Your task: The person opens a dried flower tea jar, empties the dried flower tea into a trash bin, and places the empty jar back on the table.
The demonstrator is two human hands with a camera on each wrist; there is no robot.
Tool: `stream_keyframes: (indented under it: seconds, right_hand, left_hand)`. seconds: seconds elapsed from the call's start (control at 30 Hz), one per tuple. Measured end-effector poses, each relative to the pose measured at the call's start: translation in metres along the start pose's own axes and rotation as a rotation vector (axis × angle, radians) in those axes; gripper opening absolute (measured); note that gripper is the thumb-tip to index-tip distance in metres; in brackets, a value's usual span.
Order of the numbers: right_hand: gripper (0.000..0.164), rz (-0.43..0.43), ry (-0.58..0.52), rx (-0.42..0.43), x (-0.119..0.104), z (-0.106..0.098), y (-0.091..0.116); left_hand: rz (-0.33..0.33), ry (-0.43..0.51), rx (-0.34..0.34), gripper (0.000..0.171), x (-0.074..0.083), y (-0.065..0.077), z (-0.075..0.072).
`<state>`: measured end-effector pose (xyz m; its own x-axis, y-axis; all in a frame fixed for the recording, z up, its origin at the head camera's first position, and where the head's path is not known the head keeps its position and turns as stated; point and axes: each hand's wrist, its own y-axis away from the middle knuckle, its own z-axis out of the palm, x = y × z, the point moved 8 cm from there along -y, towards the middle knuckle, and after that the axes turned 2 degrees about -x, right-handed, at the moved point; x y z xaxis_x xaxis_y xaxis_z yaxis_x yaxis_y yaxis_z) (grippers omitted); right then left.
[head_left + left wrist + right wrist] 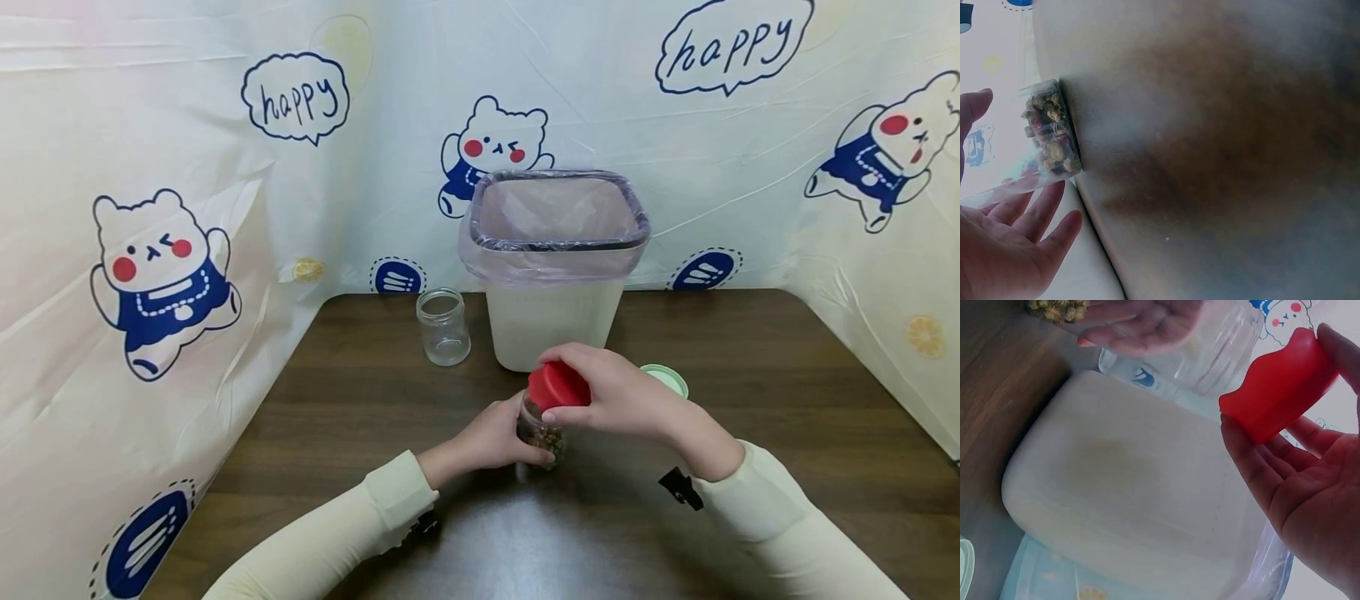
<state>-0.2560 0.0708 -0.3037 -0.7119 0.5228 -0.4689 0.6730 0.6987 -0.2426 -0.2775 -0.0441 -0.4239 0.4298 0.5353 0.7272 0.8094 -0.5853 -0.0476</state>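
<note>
A clear glass jar (542,433) stands on the table, its lower part filled with what look like dried flower buds (1050,134). My left hand (491,435) holds it from the left, thumb on the near side and fingers behind. In the left wrist view the left hand (1019,250) shows its fingers along the jar's side. My right hand (622,392) grips a red cap-like piece with a wavy edge (557,387) at the jar's mouth. In the right wrist view the red piece (1282,387) sits between the right hand's (1316,487) thumb and fingers; its underside is hidden.
A pale bin (551,321) with a translucent purple liner stands behind the hands. Left of it is a second glass jar (444,329) without a lid. A light green lid (666,380) lies on the brown table (360,417), partly behind the right wrist. A printed curtain (390,142) encloses the back.
</note>
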Motion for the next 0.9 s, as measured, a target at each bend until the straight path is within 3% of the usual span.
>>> stream_keyframes:
  seconds: [0.33, 0.9]
  right_hand:
    - [0.058, 0.085, -0.106, 0.007, 0.017, -0.015, 0.007]
    - [0.059, 0.278, -0.232, 0.085, 0.070, -0.039, 0.025]
  left_hand:
    - [-0.067, -0.003, 0.002, 0.062, -0.003, 0.001, -0.001]
    - [-0.054, -0.021, 0.019, 0.062, -0.001, 0.001, 0.000]
